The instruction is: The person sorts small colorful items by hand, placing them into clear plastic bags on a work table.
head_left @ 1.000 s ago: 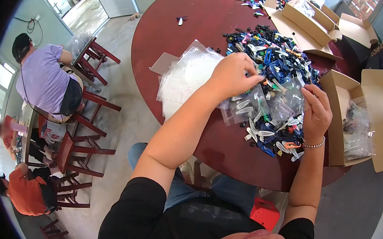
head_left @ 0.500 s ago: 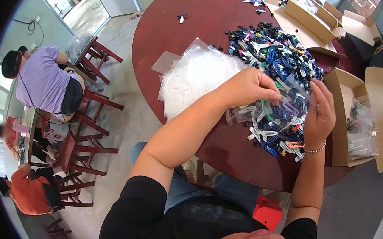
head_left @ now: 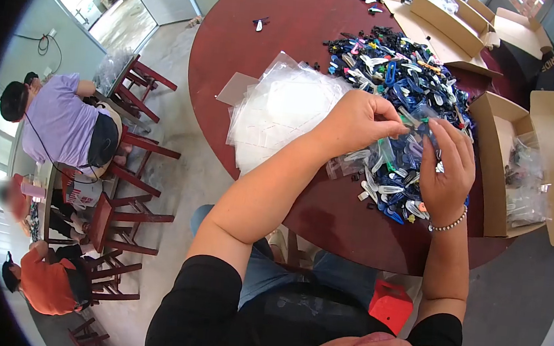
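A small clear plastic bag [head_left: 422, 115] is stretched between my two hands above the clip pile. My left hand [head_left: 370, 120] pinches one side of it with thumb and forefinger. The fingertips of my right hand [head_left: 450, 166], with a beaded bracelet at the wrist, close on the other side. What the bag contains is hard to tell against the pile. Beneath lies a heap of plastic clips [head_left: 402, 82], mostly blue, black and white. A stack of flat clear bags [head_left: 280, 100] lies left of my left hand.
The round dark red table [head_left: 237, 29] carries an opened cardboard box [head_left: 495, 160] on the right, with filled bags [head_left: 527, 177] inside. Another cardboard box [head_left: 451, 26] stands at the back. Several people sit on the left among red wooden stools [head_left: 129, 222].
My right hand has moved left and its fingertips have come closer to my left hand, onto the bag. My left hand has hardly moved.
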Available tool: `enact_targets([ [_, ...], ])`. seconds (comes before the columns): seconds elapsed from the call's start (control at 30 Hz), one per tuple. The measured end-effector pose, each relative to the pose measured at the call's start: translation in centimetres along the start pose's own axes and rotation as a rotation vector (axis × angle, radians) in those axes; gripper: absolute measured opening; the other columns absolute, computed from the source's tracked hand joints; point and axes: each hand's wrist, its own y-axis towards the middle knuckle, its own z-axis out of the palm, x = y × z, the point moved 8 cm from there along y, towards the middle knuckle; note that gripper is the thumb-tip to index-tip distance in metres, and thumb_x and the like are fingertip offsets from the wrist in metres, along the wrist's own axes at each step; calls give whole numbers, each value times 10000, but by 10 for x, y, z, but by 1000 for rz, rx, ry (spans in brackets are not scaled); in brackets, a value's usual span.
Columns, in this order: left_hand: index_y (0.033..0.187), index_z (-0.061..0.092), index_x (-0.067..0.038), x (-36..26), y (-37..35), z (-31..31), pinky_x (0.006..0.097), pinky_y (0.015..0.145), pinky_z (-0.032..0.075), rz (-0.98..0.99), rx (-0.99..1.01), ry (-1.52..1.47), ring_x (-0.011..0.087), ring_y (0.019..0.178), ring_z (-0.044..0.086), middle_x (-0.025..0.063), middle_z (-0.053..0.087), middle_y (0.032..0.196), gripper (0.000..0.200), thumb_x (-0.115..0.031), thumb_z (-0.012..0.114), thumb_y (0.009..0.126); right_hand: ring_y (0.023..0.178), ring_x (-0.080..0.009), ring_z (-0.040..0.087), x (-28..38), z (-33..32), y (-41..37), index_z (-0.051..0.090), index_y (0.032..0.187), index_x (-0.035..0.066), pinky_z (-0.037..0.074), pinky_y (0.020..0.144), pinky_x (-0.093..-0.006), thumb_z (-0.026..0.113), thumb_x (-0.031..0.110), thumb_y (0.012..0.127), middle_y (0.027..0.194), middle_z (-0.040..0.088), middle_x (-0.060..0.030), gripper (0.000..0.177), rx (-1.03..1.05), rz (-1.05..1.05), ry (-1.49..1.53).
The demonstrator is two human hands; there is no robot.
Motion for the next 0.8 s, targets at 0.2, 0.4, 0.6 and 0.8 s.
enact_targets([
  [0.2,772,717,-15,-8,0,-2,215,591,456,76,-33,170,64,645,589,32,679,715,110,-121,745,778,841,-209,631,-14,14,-6,643,1097,29,489,733,-309,681,-1,782,936,669,-95,319,127,171,74],
  [0.4,795,697,-11,-2,1,5,227,643,477,108,18,169,64,685,594,19,678,744,117,-111,750,768,686,-97,581,-30,22,-18,620,897,17,415,547,-205,681,-9,782,845,642,-48,132,255,415,225],
  [0.6,999,662,-19,11,-5,33,237,750,484,5,367,-32,72,810,599,17,677,903,240,-42,711,765,659,-125,596,-7,20,-11,584,854,6,437,506,-216,628,-56,798,837,633,-65,95,311,275,378],
  [0.8,928,672,-16,20,-15,55,249,754,479,-115,600,-143,79,806,590,14,673,860,217,-73,716,724,744,-206,666,5,27,-15,626,982,3,518,666,-271,572,-63,824,890,668,-101,179,479,255,395],
])
